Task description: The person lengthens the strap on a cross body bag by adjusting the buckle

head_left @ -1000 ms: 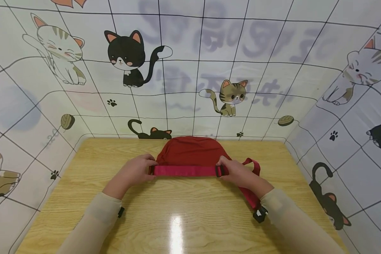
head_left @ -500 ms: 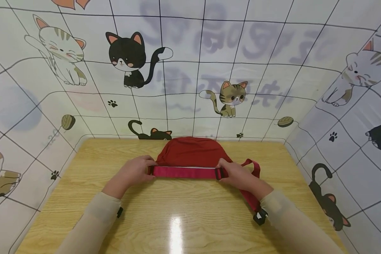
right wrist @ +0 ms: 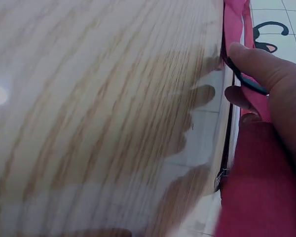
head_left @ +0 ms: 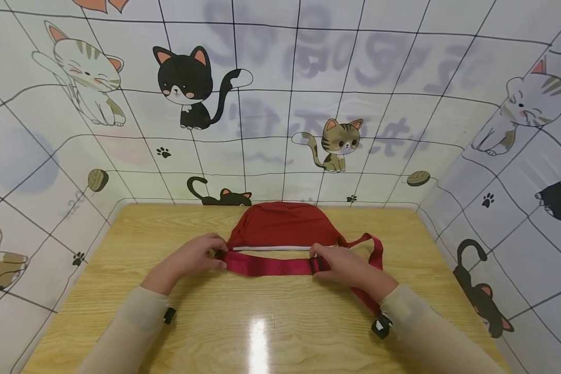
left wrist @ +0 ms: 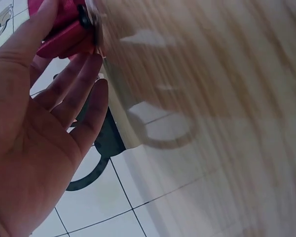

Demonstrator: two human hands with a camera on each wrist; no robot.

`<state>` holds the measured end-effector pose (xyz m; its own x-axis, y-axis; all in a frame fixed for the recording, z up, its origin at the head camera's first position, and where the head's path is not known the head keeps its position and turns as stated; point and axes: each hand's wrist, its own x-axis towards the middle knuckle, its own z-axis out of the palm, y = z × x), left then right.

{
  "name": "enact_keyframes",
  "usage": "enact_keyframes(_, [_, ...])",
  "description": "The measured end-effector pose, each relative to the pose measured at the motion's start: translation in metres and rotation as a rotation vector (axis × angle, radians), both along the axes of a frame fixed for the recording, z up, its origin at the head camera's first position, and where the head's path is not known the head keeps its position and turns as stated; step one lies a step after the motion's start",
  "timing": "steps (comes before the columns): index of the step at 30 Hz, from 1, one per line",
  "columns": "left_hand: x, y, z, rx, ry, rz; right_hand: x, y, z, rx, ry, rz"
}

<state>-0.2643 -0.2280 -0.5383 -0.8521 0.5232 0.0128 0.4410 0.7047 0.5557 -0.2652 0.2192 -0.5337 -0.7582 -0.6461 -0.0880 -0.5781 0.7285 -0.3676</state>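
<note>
A red waist bag (head_left: 285,223) lies at the back of the wooden table, its white-edged zipper line facing me. In front of it a magenta strap (head_left: 271,266) runs between my two hands. My left hand (head_left: 191,259) pinches the strap's left end at a dark buckle piece, seen also in the left wrist view beside the magenta webbing (left wrist: 64,29). At the other end, my right hand (head_left: 346,265) pinches the strap at a black slider (head_left: 315,265). In the right wrist view, thumb and finger hold that slider (right wrist: 251,84) on the pink webbing.
More strap (head_left: 376,252) loops right of the bag, passing under my right wrist to a black buckle (head_left: 381,327). A small black piece (head_left: 169,315) shows by my left sleeve. The wooden table (head_left: 262,311) meets cat-printed walls (head_left: 271,104) on three sides.
Both hands have drawn the strap slightly toward me, away from the bag. The strap now sags a little, and the bag's zipper line has come into sight.
</note>
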Motion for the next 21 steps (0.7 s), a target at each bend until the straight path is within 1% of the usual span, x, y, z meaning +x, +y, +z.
enact_keyframes(2, [0.0000, -0.0017, 0.0000, 0.004, 0.000, -0.007, 0.0004, -0.0002, 0.0000, 0.029, 0.039, 0.016])
enact_keyframes(5, [-0.0009, -0.0030, -0.0008, 0.000, -0.007, -0.004, 0.0010, -0.0016, 0.0004, 0.102, 0.097, 0.036])
enact_keyframes(10, [-0.0020, -0.0035, -0.0005, -0.008, -0.019, -0.005, 0.0031, -0.0060, 0.0023, 0.200, 0.144, 0.063])
enact_keyframes(13, [-0.0031, -0.0034, -0.0004, -0.021, -0.020, -0.008, 0.0044, -0.0077, 0.0030, 0.206, 0.165, 0.079])
enact_keyframes(17, [-0.0044, -0.0042, 0.0008, -0.031, -0.020, -0.011, 0.0054, -0.0086, -0.0005, 0.200, 0.200, 0.109])
enact_keyframes(19, [-0.0043, -0.0057, 0.0016, -0.034, -0.022, -0.009, 0.0066, -0.0090, -0.0027, 0.180, 0.213, 0.127])
enact_keyframes(21, [-0.0036, -0.0075, 0.0024, -0.035, -0.028, -0.004, 0.0088, -0.0093, -0.0038, 0.146, 0.208, 0.141])
